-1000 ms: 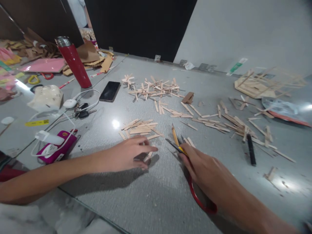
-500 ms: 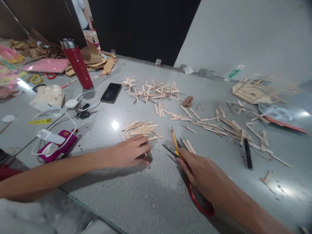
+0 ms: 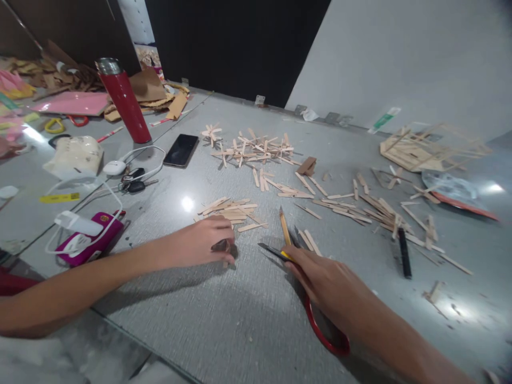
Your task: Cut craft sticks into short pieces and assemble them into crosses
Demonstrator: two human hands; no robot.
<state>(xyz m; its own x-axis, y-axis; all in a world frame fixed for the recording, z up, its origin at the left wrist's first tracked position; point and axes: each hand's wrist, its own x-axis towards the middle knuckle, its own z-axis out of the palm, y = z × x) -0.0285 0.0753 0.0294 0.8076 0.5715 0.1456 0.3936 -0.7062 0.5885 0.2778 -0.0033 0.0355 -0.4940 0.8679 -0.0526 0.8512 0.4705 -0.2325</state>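
Note:
My left hand (image 3: 206, 240) is closed in a pinch just above the table, with a small piece of wooden craft stick (image 3: 228, 246) mostly hidden in its fingers. Close behind it lies a loose pile of craft sticks (image 3: 236, 209). My right hand (image 3: 322, 274) is wrapped around a cutter knife (image 3: 274, 252) with a dark blade and a yellow part, its tip pointing left. Under that hand is a pair of scissors with a red handle (image 3: 330, 341), partly covered. A pencil (image 3: 284, 226) lies just beyond the right fingers.
Star-shaped stick assemblies (image 3: 256, 149) and scattered sticks spread across the back and right. A phone (image 3: 181, 150), keys (image 3: 134, 184), purple power bank (image 3: 92, 242) and red flask (image 3: 126, 106) stand or lie left. A black marker-like tube (image 3: 405, 253) and a stick frame (image 3: 424, 149) are right.
My left hand has drawn slightly left, still pinched. The right hand keeps the cutter, whose blade has swung slightly left. The view has shifted a little.

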